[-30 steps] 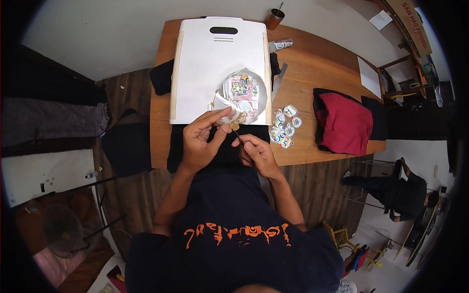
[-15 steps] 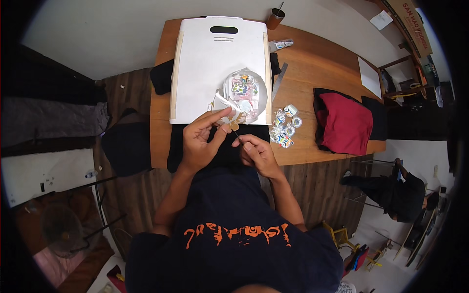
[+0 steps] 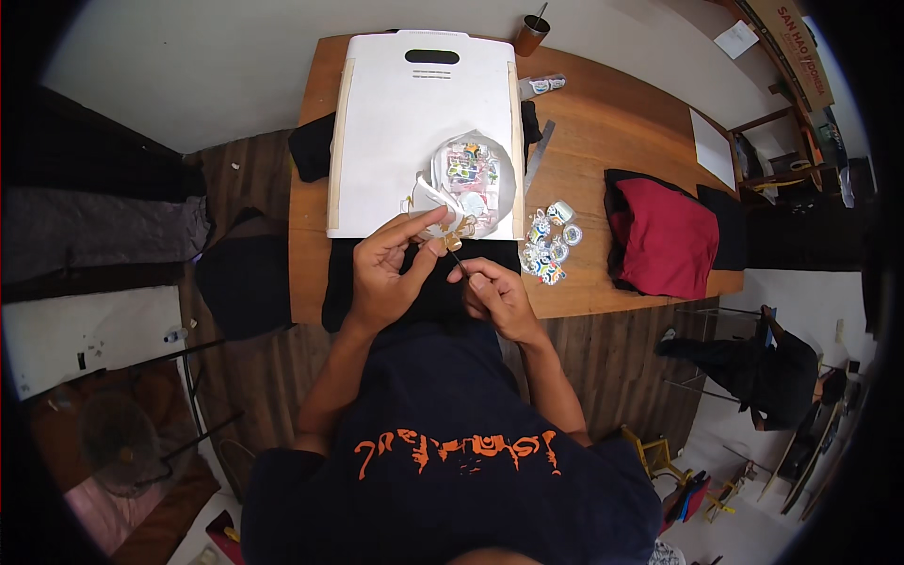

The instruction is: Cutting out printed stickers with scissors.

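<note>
My left hand is closed on the lower edge of a curling white sheet with tan and gold shapes on it, pinched between thumb and fingers. In my right hand is a thin dark pointed tool; its exact kind is too small to tell. The tool's tip meets a small tan piece at the sheet's lower edge, beside my left thumb. Behind the sheet, a curled clear film with colourful printed stickers lies on the white board.
Several colourful cut stickers lie right of the board, near a metal ruler. Folded red cloth is farther right. A brown cup stands at the back. Black cloth lies under the board; another person is at far right.
The small tan piece at the tool's tip has tilted and shows a narrower face. My hands have hardly moved. The person at far right has shifted an arm.
</note>
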`<control>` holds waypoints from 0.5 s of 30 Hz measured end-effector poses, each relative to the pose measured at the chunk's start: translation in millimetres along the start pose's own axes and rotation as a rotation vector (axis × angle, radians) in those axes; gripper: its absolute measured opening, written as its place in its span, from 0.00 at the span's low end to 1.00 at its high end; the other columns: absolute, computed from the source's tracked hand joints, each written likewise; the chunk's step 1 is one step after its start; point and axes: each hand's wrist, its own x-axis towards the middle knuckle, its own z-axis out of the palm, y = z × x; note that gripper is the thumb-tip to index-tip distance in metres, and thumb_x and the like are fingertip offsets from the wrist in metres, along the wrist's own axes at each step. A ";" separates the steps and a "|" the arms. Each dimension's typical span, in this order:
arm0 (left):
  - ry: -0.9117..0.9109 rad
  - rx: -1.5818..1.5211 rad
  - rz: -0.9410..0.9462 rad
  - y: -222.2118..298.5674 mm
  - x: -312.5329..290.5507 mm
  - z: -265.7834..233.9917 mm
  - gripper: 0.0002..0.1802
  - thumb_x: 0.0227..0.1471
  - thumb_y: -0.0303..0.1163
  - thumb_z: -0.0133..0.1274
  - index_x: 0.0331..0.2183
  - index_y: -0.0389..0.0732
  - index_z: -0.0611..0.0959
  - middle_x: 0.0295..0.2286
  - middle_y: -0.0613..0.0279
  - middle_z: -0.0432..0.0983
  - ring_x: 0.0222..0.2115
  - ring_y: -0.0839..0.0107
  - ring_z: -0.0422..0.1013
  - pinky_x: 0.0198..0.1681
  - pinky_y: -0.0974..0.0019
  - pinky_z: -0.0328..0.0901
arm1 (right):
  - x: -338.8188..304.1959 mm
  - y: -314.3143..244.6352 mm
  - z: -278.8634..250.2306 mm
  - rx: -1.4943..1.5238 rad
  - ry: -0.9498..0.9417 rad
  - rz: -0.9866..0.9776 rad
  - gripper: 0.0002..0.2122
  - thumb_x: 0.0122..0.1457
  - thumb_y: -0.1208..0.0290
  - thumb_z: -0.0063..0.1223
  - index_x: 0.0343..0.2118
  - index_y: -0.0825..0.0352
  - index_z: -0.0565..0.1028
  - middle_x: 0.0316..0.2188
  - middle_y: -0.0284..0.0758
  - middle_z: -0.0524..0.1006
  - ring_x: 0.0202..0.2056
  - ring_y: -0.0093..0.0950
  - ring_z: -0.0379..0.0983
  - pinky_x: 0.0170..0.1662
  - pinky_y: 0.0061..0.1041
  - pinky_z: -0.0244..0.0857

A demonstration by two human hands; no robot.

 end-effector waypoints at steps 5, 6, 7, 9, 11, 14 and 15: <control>0.002 0.002 0.009 -0.6 0.8 0.1 0.21 0.52 0.12 0.50 0.49 0.29 0.76 0.43 0.51 0.75 0.37 0.77 0.72 0.43 0.75 0.66 | 1.1 -4.0 4.2 -0.007 0.038 0.000 0.12 0.68 0.69 0.39 0.45 0.71 0.70 0.23 0.26 0.68 0.17 0.12 0.53 0.20 0.15 0.48; 0.001 0.000 0.008 0.0 1.0 0.3 0.21 0.52 0.12 0.50 0.49 0.29 0.76 0.43 0.51 0.75 0.37 0.77 0.72 0.43 0.75 0.66 | 1.2 -4.1 4.4 -0.003 0.060 0.005 0.12 0.68 0.69 0.39 0.45 0.71 0.70 0.23 0.26 0.68 0.17 0.12 0.53 0.20 0.15 0.48; 0.001 -0.001 0.006 0.4 0.9 0.4 0.21 0.52 0.12 0.50 0.49 0.29 0.76 0.43 0.51 0.75 0.37 0.77 0.72 0.43 0.75 0.66 | 1.0 -3.5 3.3 -0.003 0.060 0.005 0.12 0.68 0.69 0.39 0.45 0.71 0.70 0.23 0.26 0.68 0.17 0.12 0.53 0.20 0.15 0.48; 0.001 0.000 0.010 0.2 1.4 0.5 0.21 0.52 0.12 0.50 0.49 0.28 0.76 0.43 0.51 0.75 0.37 0.77 0.72 0.43 0.75 0.66 | 0.5 -2.0 0.0 -0.011 -0.004 -0.013 0.12 0.68 0.69 0.39 0.46 0.71 0.70 0.24 0.26 0.69 0.17 0.12 0.53 0.20 0.15 0.49; 0.003 0.001 0.014 0.1 1.4 -0.1 0.21 0.52 0.12 0.50 0.49 0.28 0.76 0.43 0.51 0.75 0.37 0.77 0.72 0.43 0.75 0.66 | 0.7 -3.1 1.4 -0.009 0.000 -0.009 0.12 0.68 0.69 0.39 0.46 0.71 0.70 0.24 0.27 0.69 0.17 0.12 0.53 0.20 0.15 0.48; -0.001 -0.001 0.003 -0.6 1.1 0.0 0.21 0.52 0.12 0.50 0.49 0.28 0.76 0.43 0.51 0.75 0.36 0.77 0.71 0.43 0.75 0.66 | 0.2 -3.6 2.7 0.010 0.021 0.005 0.11 0.68 0.69 0.39 0.46 0.71 0.70 0.24 0.27 0.69 0.17 0.12 0.53 0.20 0.14 0.48; -0.003 -0.001 0.000 -0.6 1.1 0.5 0.21 0.52 0.12 0.50 0.49 0.28 0.76 0.43 0.51 0.75 0.36 0.77 0.71 0.43 0.75 0.66 | -0.1 -3.5 2.7 0.026 0.036 0.017 0.11 0.68 0.69 0.39 0.46 0.71 0.70 0.25 0.27 0.69 0.17 0.12 0.53 0.20 0.14 0.48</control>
